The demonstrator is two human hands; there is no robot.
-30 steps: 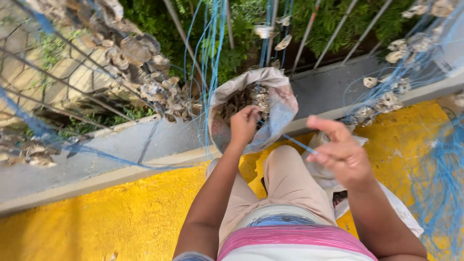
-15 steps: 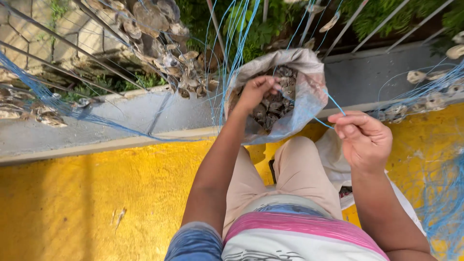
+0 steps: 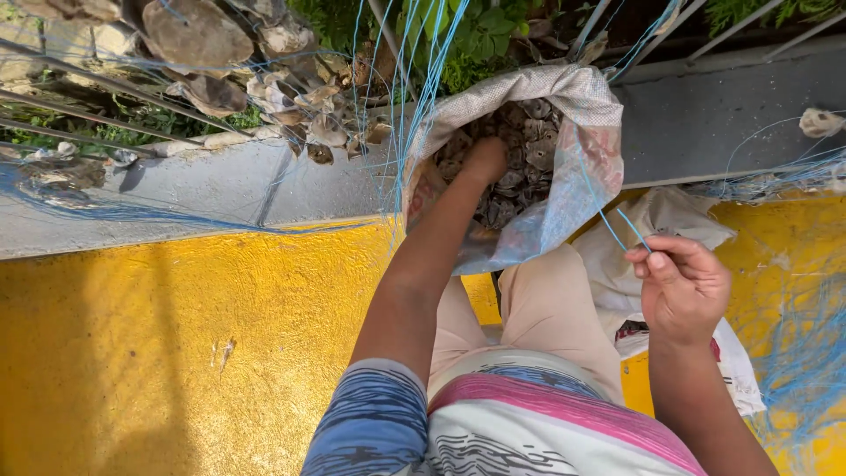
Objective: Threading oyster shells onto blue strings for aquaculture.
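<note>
A woven plastic sack (image 3: 573, 159) full of grey oyster shells (image 3: 529, 150) leans against the grey ledge. My left hand (image 3: 486, 159) reaches down into its mouth among the shells, fingers hidden. My right hand (image 3: 683, 286) hovers to the right of the sack, thumb and fingers pinched on a thin blue string (image 3: 617, 220) that runs up past the sack.
Strings of shells (image 3: 264, 79) hang on blue cords (image 3: 414, 70) from metal rods at upper left. A grey ledge (image 3: 220, 189) runs across, yellow floor (image 3: 176, 353) below. A white bag (image 3: 661, 229) lies by my right knee; blue netting (image 3: 802, 370) at right.
My left hand has gone deeper into the sack. My right hand has closed from spread fingers into a pinch on the blue string and shifted right.
</note>
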